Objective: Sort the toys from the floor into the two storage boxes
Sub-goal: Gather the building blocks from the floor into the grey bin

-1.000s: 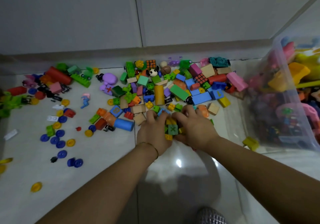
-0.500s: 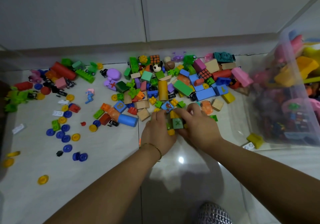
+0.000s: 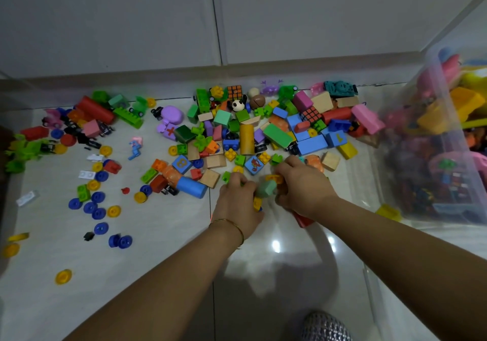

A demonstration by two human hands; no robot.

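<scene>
The clear box (image 3: 400, 161) on my right already holds a deep heap of toys. I cannot make out the second box, so I judge the job well begun but far from over. The big pile of blocks (image 3: 276, 135) lies on the floor (image 3: 163, 240) ahead of me, with discs (image 3: 98, 213) strewn off to the left. My left hand (image 3: 237, 198) and right hand (image 3: 303, 185), both curled, clutch small bricks (image 3: 266, 189) between them at the pile's near edge, not yet boxed.
</scene>
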